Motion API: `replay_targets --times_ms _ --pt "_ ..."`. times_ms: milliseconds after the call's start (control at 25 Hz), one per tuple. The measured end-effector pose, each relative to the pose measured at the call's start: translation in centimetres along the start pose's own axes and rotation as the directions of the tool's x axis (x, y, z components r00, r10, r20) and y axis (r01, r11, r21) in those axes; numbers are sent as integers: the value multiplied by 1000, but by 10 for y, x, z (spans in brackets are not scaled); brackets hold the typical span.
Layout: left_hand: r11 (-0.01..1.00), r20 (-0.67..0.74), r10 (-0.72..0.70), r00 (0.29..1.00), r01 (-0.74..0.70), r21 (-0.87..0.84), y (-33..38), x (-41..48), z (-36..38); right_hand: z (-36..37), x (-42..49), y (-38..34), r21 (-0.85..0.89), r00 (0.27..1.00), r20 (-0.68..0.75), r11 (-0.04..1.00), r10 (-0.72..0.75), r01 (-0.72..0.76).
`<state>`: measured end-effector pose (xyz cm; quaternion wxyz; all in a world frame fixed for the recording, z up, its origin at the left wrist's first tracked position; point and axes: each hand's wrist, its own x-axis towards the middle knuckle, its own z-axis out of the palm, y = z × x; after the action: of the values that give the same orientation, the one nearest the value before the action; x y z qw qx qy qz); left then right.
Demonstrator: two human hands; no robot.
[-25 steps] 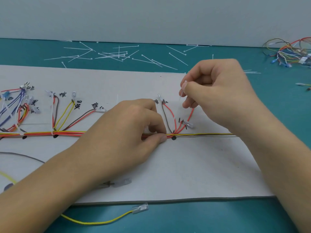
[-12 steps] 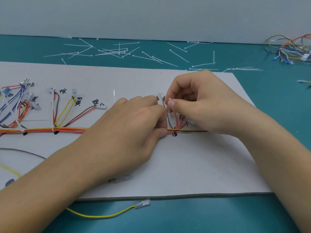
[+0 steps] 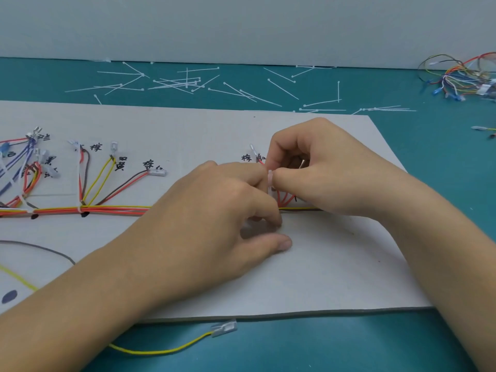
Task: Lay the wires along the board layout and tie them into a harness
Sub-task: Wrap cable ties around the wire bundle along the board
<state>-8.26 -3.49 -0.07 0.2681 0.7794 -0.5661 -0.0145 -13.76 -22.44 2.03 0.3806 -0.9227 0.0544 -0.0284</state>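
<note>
A grey layout board (image 3: 335, 264) with handwritten labels lies on the teal table. Along it runs a bundle of red, orange and yellow wires (image 3: 112, 209), tied at two spots with white ties, with branches rising to labelled terminals. My left hand (image 3: 214, 218) and my right hand (image 3: 319, 170) meet at the bundle near the board's middle. Between their fingertips stands a white cable tie (image 3: 270, 181), pinched from both sides beside a red and brown branch (image 3: 285, 200). The bundle under the hands is hidden.
Several loose white cable ties (image 3: 185, 81) lie scattered on the table behind the board. A tangle of coloured wires (image 3: 461, 76) sits at the far right. A yellow wire with a clear terminal (image 3: 224, 328) hangs past the board's front edge. A grey wire (image 3: 40, 247) curves at left.
My right hand came down and left from above the branch to the bundle. My left hand's fingers now pinch the tie too, and its thumb has left the bundle.
</note>
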Motion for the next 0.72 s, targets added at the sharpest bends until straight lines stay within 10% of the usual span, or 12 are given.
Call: replay_targets --times_ms 720 --pt "937 78 -252 965 263 -232 4 6 4 -1 -1 -4 -61 1000 -4 998 -1 1"
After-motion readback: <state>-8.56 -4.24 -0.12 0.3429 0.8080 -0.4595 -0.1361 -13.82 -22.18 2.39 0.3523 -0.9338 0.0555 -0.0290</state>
